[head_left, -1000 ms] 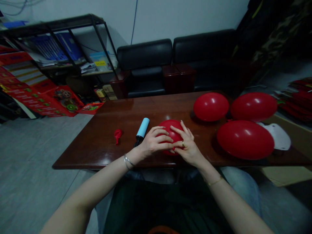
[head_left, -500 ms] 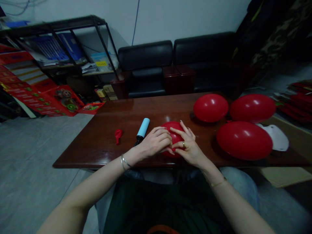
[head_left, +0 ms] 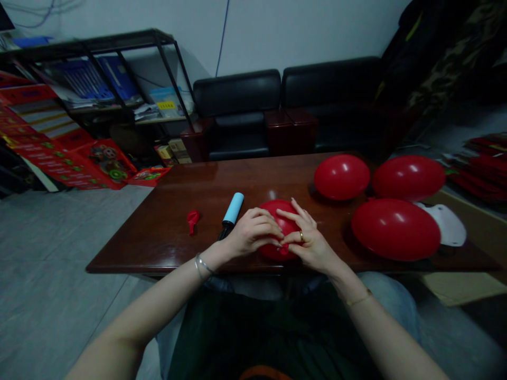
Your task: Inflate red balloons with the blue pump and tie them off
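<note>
An inflated red balloon (head_left: 277, 209) is between my hands near the table's front edge, its neck end towards me. My left hand (head_left: 257, 230) has its fingers curled against the balloon's left side, the fingertips at the neck. On the right, my right hand (head_left: 307, 236) pinches the neck between thumb and index finger, with the other fingers resting on the balloon. A light-blue pump (head_left: 233, 208) with a black end lies left of the balloon. Farther left is a flat red balloon (head_left: 192, 220).
Three inflated red balloons, one of them large in front (head_left: 396, 229), sit on the table's right side by a white object (head_left: 451, 226). Behind the brown table (head_left: 158, 211) stand black sofas (head_left: 237, 95). A shelf (head_left: 154, 37) and red boxes (head_left: 79, 153) are at the left.
The balloon's neck end now shows more clearly below my fingertips. My left fingers have shifted slightly, and my right hand has moved a little lower. The view has shifted slightly.
</note>
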Demonstrator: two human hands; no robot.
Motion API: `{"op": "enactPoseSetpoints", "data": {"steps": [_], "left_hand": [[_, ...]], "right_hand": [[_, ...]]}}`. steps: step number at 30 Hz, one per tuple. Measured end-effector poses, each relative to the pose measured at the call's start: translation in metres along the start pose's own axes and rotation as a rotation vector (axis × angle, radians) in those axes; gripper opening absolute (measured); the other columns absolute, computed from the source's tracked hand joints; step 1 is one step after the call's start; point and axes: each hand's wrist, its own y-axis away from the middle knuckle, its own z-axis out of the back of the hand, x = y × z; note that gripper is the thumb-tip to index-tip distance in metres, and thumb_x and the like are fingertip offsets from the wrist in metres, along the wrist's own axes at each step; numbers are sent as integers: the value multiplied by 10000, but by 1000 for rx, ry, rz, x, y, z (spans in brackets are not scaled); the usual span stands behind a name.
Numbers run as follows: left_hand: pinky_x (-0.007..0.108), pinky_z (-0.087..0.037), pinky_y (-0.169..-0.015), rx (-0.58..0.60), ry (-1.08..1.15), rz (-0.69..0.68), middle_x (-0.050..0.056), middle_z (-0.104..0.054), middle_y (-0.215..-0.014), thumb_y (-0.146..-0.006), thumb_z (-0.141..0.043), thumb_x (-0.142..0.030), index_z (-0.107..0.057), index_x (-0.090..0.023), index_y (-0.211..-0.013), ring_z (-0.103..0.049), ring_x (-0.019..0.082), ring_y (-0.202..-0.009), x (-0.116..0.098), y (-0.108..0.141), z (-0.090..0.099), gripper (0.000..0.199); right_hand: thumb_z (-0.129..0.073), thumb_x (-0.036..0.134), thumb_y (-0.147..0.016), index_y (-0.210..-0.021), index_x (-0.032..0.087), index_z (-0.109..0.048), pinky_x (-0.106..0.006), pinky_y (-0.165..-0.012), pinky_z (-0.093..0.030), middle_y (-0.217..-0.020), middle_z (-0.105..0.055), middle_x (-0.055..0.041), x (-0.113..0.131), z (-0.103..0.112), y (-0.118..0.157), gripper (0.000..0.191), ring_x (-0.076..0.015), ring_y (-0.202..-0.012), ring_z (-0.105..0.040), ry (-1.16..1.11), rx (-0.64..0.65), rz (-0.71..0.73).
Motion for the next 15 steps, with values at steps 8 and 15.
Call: {"op": "enactPoseSetpoints", "data": {"steps": [8, 15], "left_hand": [[362, -497, -943, -183, 78, -48, 25, -778, -910, -891, -702, -410, -751, -242, -866, -633, 188, -1001, -9, -2, -3, 177], [364, -453, -948, -139, 42, -27, 39, -719, -880, -966, -603, -414, -672, -208, -868, -614, 188, -951, -18, -3, 0, 239]], "right_hand": [[-708, 265, -860, -732, 333, -782, -700, -1207, -179, -1486, -560, 36, 8, 1, -3, 163, -296, -1559, -198, -158, 44, -42], [-716, 322, -856, -769, 338, -801, -637, -1242, -172, -1483, -563, 21, 15, 6, -6, 123, -299, -1558, -199, -301, 67, -94]]}}
